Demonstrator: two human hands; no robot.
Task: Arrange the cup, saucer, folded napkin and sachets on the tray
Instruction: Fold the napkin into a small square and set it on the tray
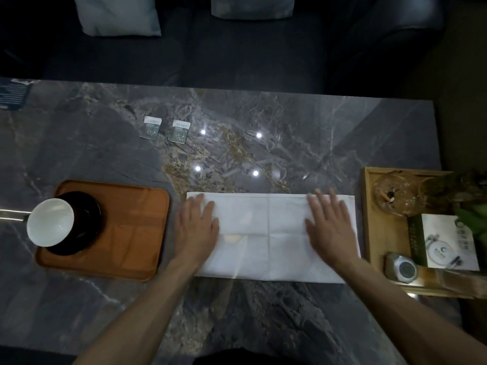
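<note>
While both forearms are stretched forward over the dark marble table (263, 312), the white napkin (271, 238) is seen spread flat just ahead of the near edge, folded into a long rectangle with crease lines showing across it. It is pressed at its left end by the left hand (196, 227), palm down, fingers straight and slightly spread, nothing gripped. Its right end is covered by the right hand (329, 225), likewise flat, fingers extended and held loosely apart, nothing pinched.

Just left of the napkin, and not touching it, the orange-brown tray (131, 233) is laid on the table. On the tray's left part a dark saucer (84, 219) is set, and on the saucer the white cup (50, 222) is stood, its rim overhanging the tray's left edge in this view. The tray's right part is shown as bare wood.

To the right of the napkin a wooden box tray (379, 233) is placed, in which a glass ashtray (395, 193), a printed card (445, 241) and a small metal object (402, 267) are held.

Farther back, well apart from the tray, two sachets (165, 129) are laid side by side on the marble. Beyond the table's far edge, pale cushions (118, 14) are made out dimly.
</note>
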